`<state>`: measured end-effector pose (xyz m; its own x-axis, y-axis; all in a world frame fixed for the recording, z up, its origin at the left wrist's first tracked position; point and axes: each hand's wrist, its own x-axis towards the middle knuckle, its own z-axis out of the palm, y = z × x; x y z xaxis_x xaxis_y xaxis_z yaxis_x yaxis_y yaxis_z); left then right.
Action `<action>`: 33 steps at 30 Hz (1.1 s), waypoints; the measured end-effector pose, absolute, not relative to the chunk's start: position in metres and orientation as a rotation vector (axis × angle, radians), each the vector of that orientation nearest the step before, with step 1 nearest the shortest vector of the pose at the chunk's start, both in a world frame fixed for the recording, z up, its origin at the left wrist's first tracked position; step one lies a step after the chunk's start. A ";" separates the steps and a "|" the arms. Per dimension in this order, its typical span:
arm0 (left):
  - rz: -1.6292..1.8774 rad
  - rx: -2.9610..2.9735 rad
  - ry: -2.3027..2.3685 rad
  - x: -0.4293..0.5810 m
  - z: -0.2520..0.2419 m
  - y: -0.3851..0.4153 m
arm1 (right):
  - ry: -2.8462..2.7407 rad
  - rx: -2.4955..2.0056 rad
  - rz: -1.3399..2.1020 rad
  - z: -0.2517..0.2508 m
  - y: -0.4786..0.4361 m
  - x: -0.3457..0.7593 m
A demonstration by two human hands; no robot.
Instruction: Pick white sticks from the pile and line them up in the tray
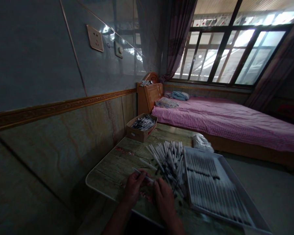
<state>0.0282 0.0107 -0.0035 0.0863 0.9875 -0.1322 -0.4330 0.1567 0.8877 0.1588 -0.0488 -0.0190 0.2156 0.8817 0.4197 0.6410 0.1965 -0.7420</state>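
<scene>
A slim whitish pen (148, 179) is held between my two hands above the near part of the table. My left hand (133, 186) pinches its middle, and one end sticks out past the fingers. The fingers of my right hand (163, 195) are closed at the other end, where the tip is hidden. Just beyond my right hand lies a loose pile of white and dark pens (170, 158). To the right, a shallow white tray (246, 194) holds pens laid side by side in two rows. One single pen (147, 164) lies left of the pile.
A cardboard box (136, 134) full of thin pen parts stands at the table's back left corner. Behind the tray sits a crumpled white plastic bag (202, 143). The tiled wall (95, 130) runs along the left. A bed (210, 117) stands beyond the table (107, 169).
</scene>
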 end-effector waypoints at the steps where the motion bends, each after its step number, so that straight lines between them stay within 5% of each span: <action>1: 1.230 0.812 0.899 0.028 -0.004 0.011 | -1.521 -1.506 0.285 -0.021 -0.049 0.159; 18: 1.146 0.896 0.979 0.028 0.011 0.011 | -1.479 -1.559 0.359 -0.019 -0.048 0.156; 33: 0.809 1.900 0.704 0.083 0.007 0.035 | -0.889 -1.288 0.476 -0.014 -0.054 0.168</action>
<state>0.0833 0.0349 0.0071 0.6198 0.7460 0.2436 0.1388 -0.4098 0.9016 0.1682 -0.0544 -0.0140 0.5956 0.7460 0.2980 0.1651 0.2494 -0.9542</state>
